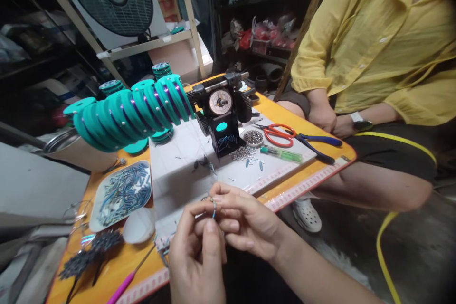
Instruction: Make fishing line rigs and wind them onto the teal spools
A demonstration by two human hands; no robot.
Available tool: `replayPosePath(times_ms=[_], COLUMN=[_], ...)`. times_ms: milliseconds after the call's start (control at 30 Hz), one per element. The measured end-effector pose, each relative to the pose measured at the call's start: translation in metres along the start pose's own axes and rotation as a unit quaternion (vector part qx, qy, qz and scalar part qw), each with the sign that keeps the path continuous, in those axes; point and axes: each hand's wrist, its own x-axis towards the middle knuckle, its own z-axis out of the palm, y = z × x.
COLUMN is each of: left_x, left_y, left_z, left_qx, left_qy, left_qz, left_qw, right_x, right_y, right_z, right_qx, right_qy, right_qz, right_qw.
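Observation:
Near the front edge of the table, my left hand [194, 251] and my right hand [252, 221] meet with bent fingers. Between the fingertips of both runs a thin blue piece [214, 210], with a small darker, ring-like bit at its upper end; its kind is too small to make out. Fingers partly hide it. Just beyond my hands stands a black winding device [225, 128] with a round dial. Its shaft carries a row of teal foam spools [133, 116] wound with purple line and stuck with white-headed pins.
A white tray [93, 218] of small blue pieces lies left, beside a translucent cup [139, 226] and a pink-handled tool [121, 289]. Orange-handled scissors [279, 140], blue-handled pliers [324, 140] and a dish of metal beads [253, 138] lie right. A person in a yellow shirt [370, 42] sits across.

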Motion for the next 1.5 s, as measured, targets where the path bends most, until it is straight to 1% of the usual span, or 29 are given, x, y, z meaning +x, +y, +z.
replayPosePath(times_ms=[100, 233, 367, 633, 833, 1000, 1100, 1233, 1300, 1433, 1500], left_x=[0.000, -0.002, -0.005, -0.012, -0.013, -0.013, -0.013, -0.014, -0.015, -0.017, -0.018], left_y=[0.004, 0.008, 0.008, 0.004, 0.006, 0.003, -0.001, -0.004, -0.003, -0.002, -0.001], left_z=[-0.001, -0.003, -0.004, -0.006, -0.008, -0.009, -0.012, -0.019, -0.021, -0.023, -0.023], left_qx=[-0.041, -0.120, -0.163, -0.152, -0.138, -0.136, -0.147, -0.151, -0.155, -0.183, -0.188], left_qy=[-0.013, -0.052, -0.066, -0.058, -0.043, -0.031, -0.049, -0.120, -0.143, -0.143, -0.137], left_qz=[-0.035, -0.083, -0.105, -0.059, -0.060, -0.043, -0.051, -0.112, -0.133, -0.134, -0.124], left_qw=[0.998, 0.988, 0.979, 0.985, 0.988, 0.989, 0.987, 0.975, 0.968, 0.963, 0.965], right_x=[0.000, 0.000, 0.000, -0.003, -0.004, -0.003, -0.004, -0.005, -0.006, -0.006, -0.006], right_y=[0.001, 0.002, 0.003, 0.003, 0.002, 0.003, 0.005, 0.007, 0.008, 0.007, 0.008], right_z=[0.001, 0.001, 0.002, 0.009, 0.012, 0.012, 0.011, 0.005, 0.002, -0.001, 0.001], right_qx=[-0.001, -0.009, -0.014, -0.019, -0.028, -0.044, -0.095, -0.226, -0.270, -0.324, -0.319], right_qy=[-0.002, -0.008, -0.010, -0.009, -0.014, -0.015, -0.017, -0.031, -0.037, -0.024, -0.029], right_qz=[-0.007, -0.010, -0.008, -0.005, -0.010, -0.010, -0.030, -0.046, -0.048, -0.041, -0.029], right_qw=[1.000, 1.000, 1.000, 1.000, 0.999, 0.999, 0.995, 0.973, 0.961, 0.945, 0.947])
